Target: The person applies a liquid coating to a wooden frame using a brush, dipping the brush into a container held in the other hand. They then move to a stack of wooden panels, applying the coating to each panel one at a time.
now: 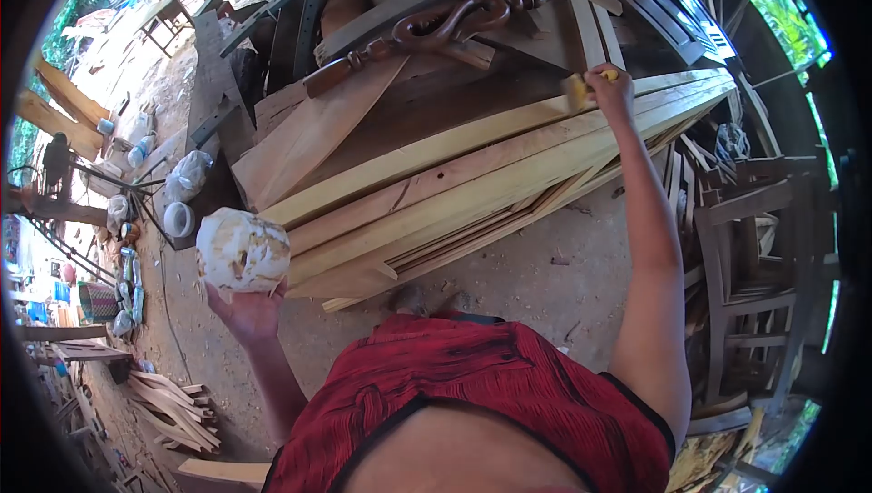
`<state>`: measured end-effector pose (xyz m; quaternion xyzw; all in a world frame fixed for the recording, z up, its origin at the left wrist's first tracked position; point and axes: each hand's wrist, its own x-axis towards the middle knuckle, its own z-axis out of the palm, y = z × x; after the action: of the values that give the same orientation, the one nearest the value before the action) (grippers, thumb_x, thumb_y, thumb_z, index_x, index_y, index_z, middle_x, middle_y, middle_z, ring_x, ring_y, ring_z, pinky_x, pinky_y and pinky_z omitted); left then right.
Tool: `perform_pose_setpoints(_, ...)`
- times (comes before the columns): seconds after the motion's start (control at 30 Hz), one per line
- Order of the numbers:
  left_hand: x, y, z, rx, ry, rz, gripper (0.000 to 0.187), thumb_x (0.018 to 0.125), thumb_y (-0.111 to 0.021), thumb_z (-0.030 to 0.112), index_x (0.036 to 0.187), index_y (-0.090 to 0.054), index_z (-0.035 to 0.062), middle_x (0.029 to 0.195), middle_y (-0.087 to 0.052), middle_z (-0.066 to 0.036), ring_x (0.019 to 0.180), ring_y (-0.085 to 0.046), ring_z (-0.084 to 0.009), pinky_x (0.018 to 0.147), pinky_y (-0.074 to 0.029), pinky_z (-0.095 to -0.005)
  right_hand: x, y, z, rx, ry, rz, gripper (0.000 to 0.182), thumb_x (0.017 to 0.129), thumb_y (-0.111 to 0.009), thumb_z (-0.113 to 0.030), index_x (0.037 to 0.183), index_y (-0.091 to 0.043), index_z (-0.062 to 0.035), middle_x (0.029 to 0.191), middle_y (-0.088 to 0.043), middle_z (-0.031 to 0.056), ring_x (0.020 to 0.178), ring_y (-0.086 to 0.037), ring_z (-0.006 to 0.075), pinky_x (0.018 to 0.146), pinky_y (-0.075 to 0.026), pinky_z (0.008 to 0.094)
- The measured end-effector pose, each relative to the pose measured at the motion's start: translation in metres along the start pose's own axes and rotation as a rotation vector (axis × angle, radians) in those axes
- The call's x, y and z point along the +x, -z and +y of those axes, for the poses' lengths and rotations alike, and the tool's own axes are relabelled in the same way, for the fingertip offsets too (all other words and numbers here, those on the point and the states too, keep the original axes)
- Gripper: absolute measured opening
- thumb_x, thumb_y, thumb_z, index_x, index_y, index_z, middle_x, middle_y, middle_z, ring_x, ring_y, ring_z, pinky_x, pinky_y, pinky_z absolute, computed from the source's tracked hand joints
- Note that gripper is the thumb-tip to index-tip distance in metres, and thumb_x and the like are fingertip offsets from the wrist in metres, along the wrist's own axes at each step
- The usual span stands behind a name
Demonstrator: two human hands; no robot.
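Note:
A white tub with brown stains point(242, 250) rests in my left hand point(250, 311), whose fingers wrap round its lower side. What is inside the tub cannot be made out. My right hand point(610, 93) is closed on a brush with a yellow handle point(581, 91), at the far edge of the planks. The bristles are at the upper face of the back plank. Several long pale wooden planks point(440, 175) lie side by side, running from near the tub to the upper right.
A carved dark wooden piece point(445, 28) lies beyond the planks. Wooden chair frames point(758, 302) stand at the right. Wood offcuts point(173, 411) lie on the floor at lower left. A white bowl point(179, 219) and plastic bags point(188, 175) are at the left.

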<state>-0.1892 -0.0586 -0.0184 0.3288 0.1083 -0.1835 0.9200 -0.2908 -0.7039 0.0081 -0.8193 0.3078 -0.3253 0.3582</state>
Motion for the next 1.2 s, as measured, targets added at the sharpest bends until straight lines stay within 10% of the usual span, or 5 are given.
perform_pose_setpoints(0.4, 0.017, 0.004, 0.029, 0.05, -0.041, -0.008, 0.088, 0.071, -0.062, 0.063, 0.137, -0.031, 0.013, 0.137, -0.036, -0.015, 0.119, -0.04, -0.0354, 0.087, -0.041, -0.055, -0.148, -0.158, -0.158, -0.337, 0.695, -0.337, 0.007, 0.069, -0.058, -0.015, 0.073, -0.057, -0.0093, 0.078, -0.058, 0.0105, 0.063, -0.06, 0.0279, 0.059, -0.051, 0.0405)
perform_pose_setpoints(0.63, 0.033, -0.022, 0.028, 0.063, -0.033, -0.067, 0.088, 0.072, -0.063, 0.061, 0.137, -0.031, 0.0119, 0.139, -0.034, -0.015, 0.123, -0.038, -0.0343, 0.09, -0.041, -0.055, -0.204, -0.208, -0.22, 0.676, 0.006, -0.691, 0.011, 0.08, -0.066, -0.009, 0.087, -0.063, -0.0006, 0.078, -0.063, 0.0054, 0.064, -0.063, 0.0133, 0.055, -0.05, 0.0244)
perform_pose_setpoints(0.87, 0.062, -0.018, 0.025, 0.09, 0.115, -0.153, 0.09, 0.07, -0.065, 0.06, 0.137, -0.029, 0.0119, 0.137, -0.035, -0.016, 0.12, -0.039, -0.0358, 0.088, -0.042, -0.0536, -0.138, -0.068, -0.096, 0.66, -0.439, -0.106, 0.018, 0.079, -0.064, -0.014, 0.092, -0.06, -0.0027, 0.078, -0.064, 0.0084, 0.06, -0.065, 0.0153, 0.053, -0.054, 0.0252)
perform_pose_setpoints(1.13, 0.096, -0.065, -0.015, 0.185, 0.316, -0.29, 0.087, 0.072, -0.06, 0.063, 0.138, -0.029, 0.0164, 0.139, -0.032, -0.013, 0.122, -0.035, -0.0351, 0.086, -0.04, -0.0556, -0.168, -0.019, -0.035, -0.429, 0.152, 0.424, 0.011, 0.081, -0.057, -0.016, 0.079, -0.065, -0.0072, 0.085, -0.065, 0.0093, 0.074, -0.064, 0.0234, 0.064, -0.05, 0.0333)
perform_pose_setpoints(1.2, 0.098, -0.081, -0.027, 0.267, 0.313, -0.312, 0.087, 0.071, -0.059, 0.064, 0.138, -0.029, 0.0163, 0.138, -0.032, -0.014, 0.122, -0.036, -0.0349, 0.087, -0.04, -0.0546, -0.211, -0.049, -0.054, -0.13, 0.273, 0.117, 0.011, 0.079, -0.055, -0.013, 0.084, -0.064, -0.0096, 0.092, -0.064, 0.0086, 0.08, -0.063, 0.0234, 0.066, -0.05, 0.0347)
